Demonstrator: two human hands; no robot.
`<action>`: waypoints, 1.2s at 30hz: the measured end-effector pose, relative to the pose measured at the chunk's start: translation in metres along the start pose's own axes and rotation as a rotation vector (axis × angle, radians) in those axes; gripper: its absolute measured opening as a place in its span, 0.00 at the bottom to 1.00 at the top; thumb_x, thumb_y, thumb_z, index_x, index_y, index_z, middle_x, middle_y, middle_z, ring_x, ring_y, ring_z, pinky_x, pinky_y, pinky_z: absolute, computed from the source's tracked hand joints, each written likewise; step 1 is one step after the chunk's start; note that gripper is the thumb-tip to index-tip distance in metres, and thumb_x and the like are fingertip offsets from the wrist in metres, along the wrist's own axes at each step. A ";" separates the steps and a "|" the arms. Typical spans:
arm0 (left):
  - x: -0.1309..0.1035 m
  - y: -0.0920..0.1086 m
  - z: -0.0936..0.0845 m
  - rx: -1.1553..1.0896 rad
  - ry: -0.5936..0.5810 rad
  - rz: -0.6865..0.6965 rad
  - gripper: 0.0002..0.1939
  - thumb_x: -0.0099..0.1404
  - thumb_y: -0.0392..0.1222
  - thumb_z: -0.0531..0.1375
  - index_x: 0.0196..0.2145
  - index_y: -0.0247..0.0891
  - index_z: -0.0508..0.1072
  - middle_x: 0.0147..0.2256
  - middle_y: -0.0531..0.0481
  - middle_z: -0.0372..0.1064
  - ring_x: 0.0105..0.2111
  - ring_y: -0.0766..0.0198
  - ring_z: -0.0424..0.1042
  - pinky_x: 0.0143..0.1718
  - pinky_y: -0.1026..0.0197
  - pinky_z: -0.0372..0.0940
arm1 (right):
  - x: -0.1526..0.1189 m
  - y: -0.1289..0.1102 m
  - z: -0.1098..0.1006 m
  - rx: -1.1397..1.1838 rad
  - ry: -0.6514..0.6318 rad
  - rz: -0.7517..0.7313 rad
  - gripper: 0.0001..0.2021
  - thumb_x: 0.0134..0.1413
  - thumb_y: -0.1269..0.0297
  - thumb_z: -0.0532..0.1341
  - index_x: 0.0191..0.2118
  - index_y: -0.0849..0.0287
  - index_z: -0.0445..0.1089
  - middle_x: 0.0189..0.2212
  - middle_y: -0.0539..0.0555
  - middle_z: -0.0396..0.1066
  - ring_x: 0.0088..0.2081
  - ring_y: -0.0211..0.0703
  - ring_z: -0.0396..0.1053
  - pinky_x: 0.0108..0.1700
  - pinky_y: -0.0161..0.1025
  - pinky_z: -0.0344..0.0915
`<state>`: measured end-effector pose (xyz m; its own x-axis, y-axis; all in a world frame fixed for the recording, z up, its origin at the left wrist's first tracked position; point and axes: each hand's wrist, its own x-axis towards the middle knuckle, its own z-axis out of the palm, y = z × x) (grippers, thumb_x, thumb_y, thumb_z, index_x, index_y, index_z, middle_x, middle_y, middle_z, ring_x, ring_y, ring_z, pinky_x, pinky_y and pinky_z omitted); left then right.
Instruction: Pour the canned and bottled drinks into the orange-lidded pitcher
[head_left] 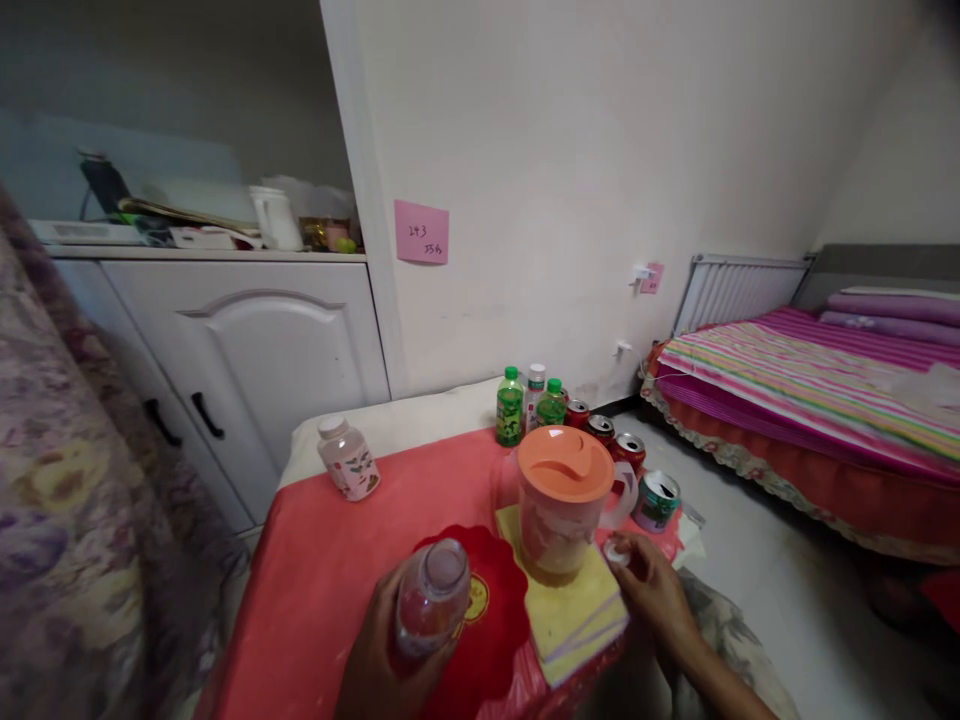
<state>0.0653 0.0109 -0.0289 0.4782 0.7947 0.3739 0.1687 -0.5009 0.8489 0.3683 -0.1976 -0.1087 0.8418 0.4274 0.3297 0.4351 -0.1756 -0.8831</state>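
Observation:
My left hand (381,655) is wrapped round a clear plastic bottle (429,610), its top facing me with no cap on it. Below the bottle lies a red scalloped plate (499,650) with a gold mark in its middle. Between thumb and fingers, my right hand (658,590) pinches a small white cap (616,552). Just left of that cap stands a translucent pitcher (555,535) with an orange lid, on a folded yellow cloth (577,625). A clear jar (351,468) with a white lid and printed pattern stands at the table's left.
Several green drink bottles (510,410) and opened cans (657,500) crowd the back right of the red-covered table (300,580). Behind are a wall and a white cabinet (277,370). A bed (825,390) stands at right; a floral curtain (67,500) hangs at left.

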 end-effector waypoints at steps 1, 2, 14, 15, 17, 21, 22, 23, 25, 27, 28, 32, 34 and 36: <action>0.000 0.001 0.000 -0.003 -0.008 -0.004 0.33 0.54 0.53 0.69 0.56 0.42 0.68 0.53 0.42 0.77 0.51 0.44 0.78 0.51 0.45 0.77 | 0.000 0.002 0.000 -0.019 0.001 0.004 0.09 0.45 0.57 0.66 0.31 0.56 0.73 0.42 0.59 0.81 0.46 0.58 0.76 0.50 0.52 0.71; 0.001 0.002 0.000 -0.005 -0.013 -0.006 0.33 0.54 0.52 0.69 0.55 0.42 0.69 0.52 0.41 0.77 0.51 0.44 0.78 0.51 0.45 0.77 | 0.000 0.003 0.000 -0.035 -0.002 0.009 0.08 0.46 0.58 0.66 0.31 0.56 0.74 0.43 0.60 0.81 0.46 0.58 0.76 0.50 0.54 0.71; -0.005 -0.001 0.006 0.035 -0.002 0.057 0.32 0.52 0.43 0.68 0.55 0.39 0.71 0.53 0.37 0.78 0.52 0.41 0.78 0.54 0.40 0.74 | 0.002 0.004 -0.026 0.040 -0.051 0.036 0.22 0.47 0.47 0.66 0.44 0.57 0.78 0.49 0.63 0.79 0.53 0.64 0.75 0.57 0.59 0.70; -0.006 -0.004 0.007 0.039 -0.008 0.064 0.32 0.52 0.42 0.68 0.55 0.39 0.70 0.53 0.36 0.77 0.52 0.41 0.78 0.54 0.39 0.74 | 0.004 -0.003 -0.031 0.081 -0.056 0.074 0.23 0.49 0.46 0.67 0.46 0.55 0.78 0.50 0.62 0.79 0.54 0.63 0.75 0.57 0.57 0.70; -0.007 -0.008 0.008 0.045 -0.004 0.066 0.33 0.51 0.41 0.69 0.56 0.40 0.70 0.54 0.35 0.77 0.53 0.39 0.77 0.56 0.37 0.73 | 0.011 -0.019 -0.040 0.194 -0.068 0.118 0.24 0.52 0.46 0.66 0.51 0.53 0.76 0.54 0.60 0.77 0.57 0.60 0.73 0.56 0.52 0.71; -0.008 -0.011 0.010 0.029 0.005 0.042 0.35 0.51 0.40 0.69 0.57 0.41 0.69 0.56 0.35 0.75 0.55 0.37 0.76 0.57 0.34 0.71 | 0.035 -0.058 -0.043 0.379 -0.094 0.097 0.24 0.54 0.44 0.66 0.52 0.51 0.74 0.54 0.58 0.76 0.54 0.58 0.74 0.53 0.47 0.72; -0.008 -0.011 0.010 0.020 0.005 0.033 0.35 0.51 0.40 0.68 0.57 0.41 0.70 0.56 0.35 0.75 0.55 0.37 0.76 0.57 0.34 0.71 | 0.041 -0.067 -0.039 0.412 -0.076 0.096 0.24 0.53 0.43 0.67 0.51 0.52 0.75 0.52 0.58 0.77 0.52 0.58 0.74 0.50 0.47 0.72; -0.008 -0.011 0.010 0.007 0.002 0.022 0.35 0.50 0.39 0.69 0.57 0.41 0.70 0.56 0.35 0.75 0.55 0.38 0.76 0.57 0.35 0.71 | 0.046 -0.075 -0.034 0.444 -0.067 0.100 0.24 0.52 0.42 0.67 0.49 0.53 0.75 0.49 0.59 0.78 0.48 0.57 0.75 0.47 0.46 0.73; -0.008 -0.012 0.010 -0.019 -0.005 0.001 0.37 0.49 0.39 0.69 0.58 0.41 0.70 0.55 0.36 0.76 0.55 0.37 0.76 0.57 0.35 0.71 | 0.053 -0.089 -0.023 0.501 -0.077 0.098 0.23 0.51 0.41 0.67 0.44 0.54 0.76 0.41 0.58 0.80 0.42 0.54 0.76 0.43 0.45 0.72; -0.008 -0.015 0.010 -0.045 -0.001 -0.016 0.38 0.47 0.39 0.69 0.58 0.41 0.71 0.55 0.37 0.77 0.54 0.37 0.77 0.56 0.35 0.72 | 0.055 -0.099 -0.013 0.540 -0.089 0.085 0.22 0.51 0.40 0.67 0.38 0.54 0.76 0.33 0.57 0.78 0.35 0.51 0.73 0.38 0.44 0.71; -0.008 -0.018 0.011 -0.055 0.004 -0.020 0.38 0.48 0.39 0.69 0.58 0.41 0.71 0.54 0.37 0.77 0.54 0.37 0.77 0.55 0.36 0.73 | 0.056 -0.102 -0.009 0.549 -0.084 0.080 0.22 0.51 0.39 0.67 0.35 0.55 0.76 0.29 0.55 0.76 0.31 0.49 0.71 0.35 0.43 0.69; -0.008 -0.026 0.012 -0.067 0.036 -0.036 0.36 0.49 0.42 0.70 0.57 0.46 0.72 0.54 0.42 0.78 0.53 0.39 0.77 0.55 0.39 0.74 | 0.058 -0.107 -0.001 0.596 -0.065 0.101 0.26 0.49 0.35 0.65 0.23 0.55 0.68 0.19 0.49 0.64 0.22 0.41 0.59 0.26 0.39 0.59; -0.007 -0.025 0.012 -0.080 0.050 -0.058 0.36 0.46 0.42 0.72 0.55 0.48 0.73 0.53 0.43 0.79 0.52 0.37 0.78 0.54 0.40 0.75 | 0.060 -0.107 -0.001 0.625 -0.090 0.119 0.28 0.47 0.33 0.65 0.21 0.55 0.64 0.17 0.46 0.59 0.20 0.38 0.55 0.24 0.38 0.56; -0.006 -0.020 0.013 -0.112 0.045 -0.083 0.37 0.44 0.41 0.72 0.54 0.47 0.74 0.52 0.43 0.79 0.52 0.36 0.78 0.54 0.40 0.75 | 0.062 -0.108 -0.001 0.646 -0.121 0.135 0.29 0.46 0.33 0.65 0.19 0.55 0.60 0.15 0.44 0.54 0.19 0.36 0.51 0.23 0.37 0.54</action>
<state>0.0699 0.0114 -0.0526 0.4271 0.8476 0.3149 0.1077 -0.3935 0.9130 0.3736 -0.1531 0.0074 0.8172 0.5423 0.1954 0.0176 0.3154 -0.9488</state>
